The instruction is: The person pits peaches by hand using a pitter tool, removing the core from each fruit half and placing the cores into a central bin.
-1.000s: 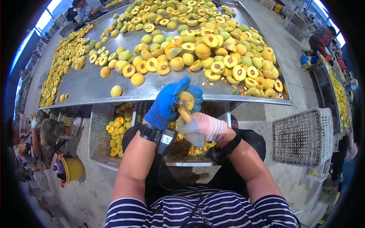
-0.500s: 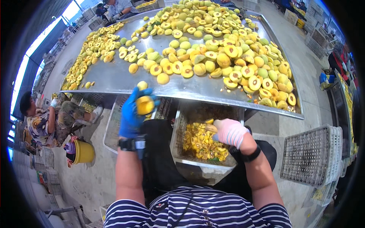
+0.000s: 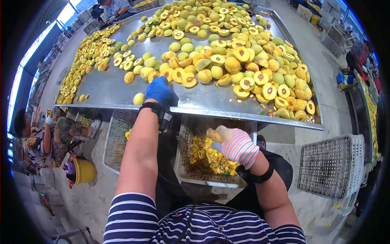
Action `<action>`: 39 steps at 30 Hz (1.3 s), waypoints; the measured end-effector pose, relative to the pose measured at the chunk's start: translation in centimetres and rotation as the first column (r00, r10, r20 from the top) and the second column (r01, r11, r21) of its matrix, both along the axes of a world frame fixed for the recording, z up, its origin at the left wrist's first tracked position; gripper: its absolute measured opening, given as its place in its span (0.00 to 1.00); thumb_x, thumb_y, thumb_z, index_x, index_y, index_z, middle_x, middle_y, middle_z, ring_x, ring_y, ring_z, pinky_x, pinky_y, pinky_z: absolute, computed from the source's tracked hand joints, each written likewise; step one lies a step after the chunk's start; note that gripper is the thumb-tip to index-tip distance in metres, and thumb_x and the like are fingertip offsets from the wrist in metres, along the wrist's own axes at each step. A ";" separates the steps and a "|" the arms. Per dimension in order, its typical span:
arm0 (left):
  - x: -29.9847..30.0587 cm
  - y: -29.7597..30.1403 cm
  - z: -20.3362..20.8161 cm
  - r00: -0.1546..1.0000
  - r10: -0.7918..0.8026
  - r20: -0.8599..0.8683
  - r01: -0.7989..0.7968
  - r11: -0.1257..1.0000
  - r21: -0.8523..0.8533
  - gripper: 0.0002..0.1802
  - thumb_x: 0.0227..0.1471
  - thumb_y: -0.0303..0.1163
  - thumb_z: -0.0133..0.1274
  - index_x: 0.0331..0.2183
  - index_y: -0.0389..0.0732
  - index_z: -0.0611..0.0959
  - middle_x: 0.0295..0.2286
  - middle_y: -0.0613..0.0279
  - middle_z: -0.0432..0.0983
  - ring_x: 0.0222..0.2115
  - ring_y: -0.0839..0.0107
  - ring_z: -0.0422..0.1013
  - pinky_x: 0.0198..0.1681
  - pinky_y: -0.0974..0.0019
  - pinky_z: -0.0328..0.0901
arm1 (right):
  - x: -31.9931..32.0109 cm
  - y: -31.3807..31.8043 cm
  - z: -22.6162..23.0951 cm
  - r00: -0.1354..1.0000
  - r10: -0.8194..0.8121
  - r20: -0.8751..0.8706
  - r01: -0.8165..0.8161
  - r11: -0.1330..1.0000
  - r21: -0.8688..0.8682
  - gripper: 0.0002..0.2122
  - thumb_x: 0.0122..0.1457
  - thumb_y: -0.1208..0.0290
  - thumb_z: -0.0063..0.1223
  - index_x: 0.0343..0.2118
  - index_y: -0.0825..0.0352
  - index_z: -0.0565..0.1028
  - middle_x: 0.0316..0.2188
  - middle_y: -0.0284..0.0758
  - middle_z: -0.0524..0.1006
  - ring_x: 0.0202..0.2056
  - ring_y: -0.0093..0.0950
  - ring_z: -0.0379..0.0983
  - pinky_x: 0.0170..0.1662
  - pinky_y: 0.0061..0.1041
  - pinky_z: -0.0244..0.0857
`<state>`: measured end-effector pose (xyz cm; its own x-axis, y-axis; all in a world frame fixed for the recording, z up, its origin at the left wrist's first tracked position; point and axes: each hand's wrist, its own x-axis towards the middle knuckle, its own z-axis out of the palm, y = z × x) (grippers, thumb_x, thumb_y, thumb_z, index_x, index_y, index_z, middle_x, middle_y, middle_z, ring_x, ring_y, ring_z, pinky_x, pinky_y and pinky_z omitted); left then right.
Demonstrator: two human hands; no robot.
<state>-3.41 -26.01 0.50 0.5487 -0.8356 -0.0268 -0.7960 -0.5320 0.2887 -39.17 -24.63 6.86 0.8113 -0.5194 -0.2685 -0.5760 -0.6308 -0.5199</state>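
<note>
My left hand (image 3: 159, 90), in a blue glove, reaches over the near edge of the metal table (image 3: 122, 87). Its fingers come up against a halved yellow peach (image 3: 166, 74) at the front of the pile, and the back of the hand hides the fingertips. A single peach (image 3: 139, 98) lies left of the wrist. My right hand (image 3: 237, 145), in a pink-and-white striped glove, is closed around a short tool with a wooden handle (image 3: 212, 134); its working end cannot be made out. Below that hand stands a crate (image 3: 181, 162) holding yellow peach scraps and pits (image 3: 205, 152).
Another crate (image 3: 111, 148) stands under the table at left, with yellow pieces in it. Stacked white crates (image 3: 327, 166) are at right. A yellow bucket (image 3: 85, 168) and a seated person (image 3: 38, 140) are on the left. Another person (image 3: 115, 10) works at the far side.
My left hand has moved up onto the table, and the peach half it held is no longer seen in it. My right hand has shifted slightly left, still gripping the wooden-handled tool.
</note>
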 end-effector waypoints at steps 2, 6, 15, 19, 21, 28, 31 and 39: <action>-1.1 0.7 2.1 0.974 0.022 -0.226 -0.009 0.998 0.056 0.30 0.45 0.46 0.57 0.50 0.45 0.74 0.49 0.48 0.70 0.47 0.52 0.70 0.45 0.58 0.69 | 0.1 -0.4 0.3 0.980 -0.164 0.112 0.142 0.972 0.185 0.19 0.52 0.58 0.55 0.37 0.71 0.71 0.28 0.52 0.76 0.35 0.49 0.74 0.39 0.42 0.66; -6.9 5.4 6.2 -0.229 -0.570 -0.789 -0.344 0.805 -0.482 0.29 0.53 0.32 0.54 0.56 0.41 0.68 0.52 0.58 0.67 0.48 0.62 0.71 0.46 0.56 0.70 | 1.1 -0.6 -1.1 0.871 -0.308 0.382 0.214 0.939 0.268 0.21 0.51 0.57 0.57 0.37 0.73 0.72 0.30 0.56 0.75 0.37 0.52 0.73 0.40 0.40 0.67; -15.4 5.6 5.3 -0.046 -0.674 -0.737 -0.289 0.715 -0.636 0.23 0.66 0.39 0.35 0.54 0.34 0.68 0.48 0.48 0.70 0.46 0.63 0.71 0.50 0.64 0.68 | 4.4 0.1 -2.0 0.827 -0.410 0.385 0.280 0.894 0.350 0.21 0.50 0.56 0.58 0.38 0.72 0.73 0.31 0.54 0.75 0.37 0.52 0.72 0.39 0.39 0.67; -16.4 4.6 4.2 0.036 -0.643 -0.765 -0.234 0.739 -0.632 0.31 0.64 0.50 0.33 0.56 0.34 0.66 0.46 0.47 0.72 0.45 0.60 0.71 0.50 0.58 0.67 | 4.6 -0.5 -1.5 0.819 -0.468 0.331 0.342 0.862 0.374 0.20 0.51 0.60 0.58 0.38 0.72 0.72 0.30 0.52 0.76 0.36 0.50 0.73 0.39 0.39 0.67; -16.6 4.0 3.4 0.156 -0.673 -0.723 -0.264 0.677 -0.687 0.31 0.65 0.49 0.31 0.56 0.33 0.65 0.47 0.48 0.71 0.46 0.59 0.70 0.50 0.56 0.66 | 5.0 -0.8 -1.9 0.821 -0.466 0.331 0.357 0.870 0.339 0.19 0.51 0.61 0.58 0.39 0.73 0.71 0.30 0.52 0.76 0.36 0.50 0.73 0.39 0.38 0.67; -16.9 4.7 3.4 0.521 -0.673 -0.525 -0.061 0.584 -0.809 0.29 0.65 0.46 0.33 0.55 0.31 0.65 0.49 0.50 0.70 0.48 0.59 0.70 0.50 0.56 0.67 | 5.6 -0.8 -4.0 0.803 -0.444 0.398 0.320 0.884 0.340 0.17 0.53 0.62 0.55 0.40 0.70 0.72 0.31 0.51 0.76 0.35 0.50 0.73 0.38 0.40 0.67; -16.7 5.2 3.1 0.715 -0.610 -0.342 0.118 0.587 -0.801 0.28 0.65 0.47 0.35 0.53 0.32 0.67 0.47 0.51 0.71 0.46 0.62 0.71 0.50 0.59 0.68 | 5.7 -0.9 -4.2 0.827 -0.426 0.367 0.317 0.892 0.321 0.15 0.53 0.63 0.53 0.39 0.69 0.72 0.32 0.51 0.77 0.36 0.50 0.73 0.39 0.41 0.67; -18.5 5.1 4.6 0.532 -0.596 -0.601 -0.240 0.575 -0.782 0.24 0.63 0.43 0.38 0.45 0.32 0.76 0.38 0.54 0.76 0.40 0.70 0.72 0.45 0.66 0.67 | 5.5 -0.9 -6.1 0.836 -0.305 0.457 0.136 0.920 0.366 0.15 0.51 0.69 0.54 0.40 0.71 0.73 0.26 0.46 0.78 0.31 0.46 0.75 0.39 0.38 0.68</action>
<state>-21.89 -20.90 5.06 0.4707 -0.8224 0.3194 -0.0615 0.3306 0.9418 -33.69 -25.52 0.77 0.7502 -0.6601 -0.0375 -0.2903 -0.2779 -0.9157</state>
